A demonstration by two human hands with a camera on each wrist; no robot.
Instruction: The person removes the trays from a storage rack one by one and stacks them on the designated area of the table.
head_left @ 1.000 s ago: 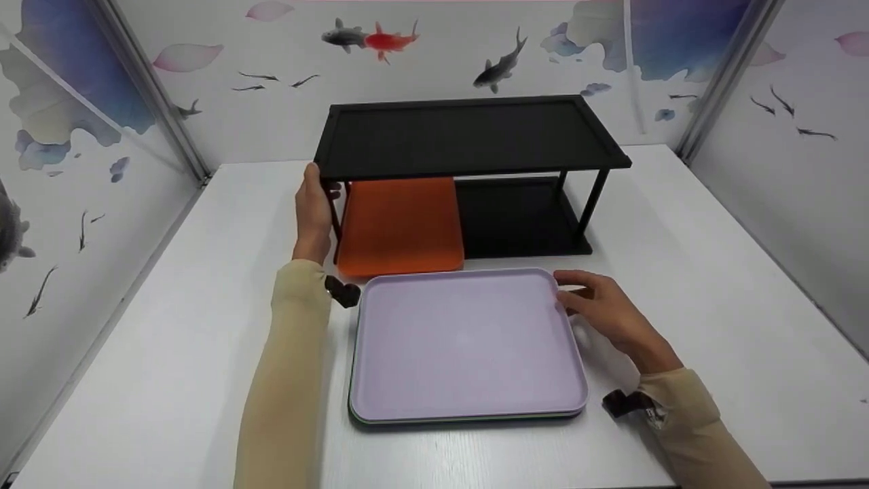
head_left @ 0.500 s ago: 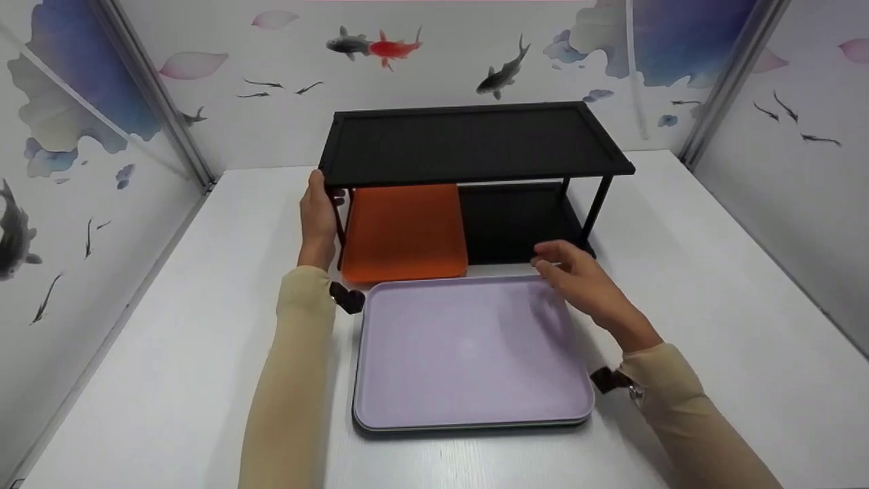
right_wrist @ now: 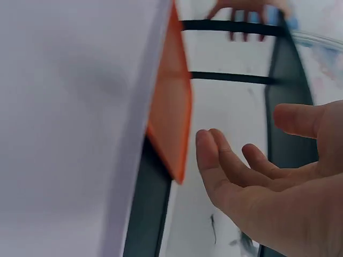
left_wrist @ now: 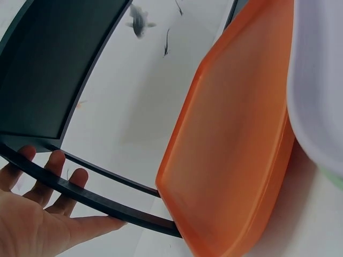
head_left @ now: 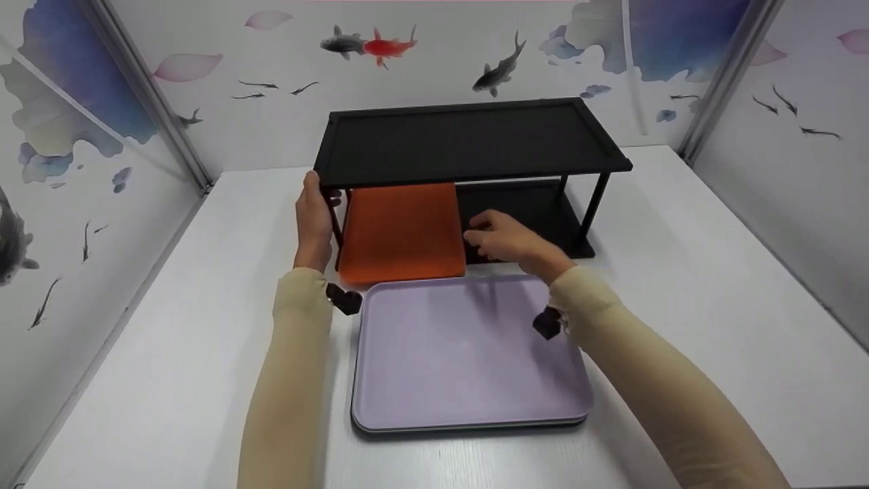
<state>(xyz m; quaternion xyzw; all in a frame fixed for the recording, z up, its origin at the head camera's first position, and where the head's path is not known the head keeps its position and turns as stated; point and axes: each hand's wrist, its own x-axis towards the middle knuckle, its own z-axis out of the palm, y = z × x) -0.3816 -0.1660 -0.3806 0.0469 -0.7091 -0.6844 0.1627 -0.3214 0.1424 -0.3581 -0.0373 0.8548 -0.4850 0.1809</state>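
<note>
A black two-tier rack stands on the table. My left hand holds its front left leg; in the left wrist view the fingers reach behind that leg. On the left half of the lower shelf lies an orange tray, its front edge jutting out past the rack. My right hand hovers just right of this tray, fingers loosely bent and holding nothing in the right wrist view. Below it, a lilac tray tops a stack in front of the rack.
The right half of the lower shelf is bare black beside the orange tray. White table surface extends on both sides. Printed walls close off the back and sides.
My right hand has left the lilac tray's right edge and moved forward and left to beside the orange tray. The left hand stays on the rack's leg.
</note>
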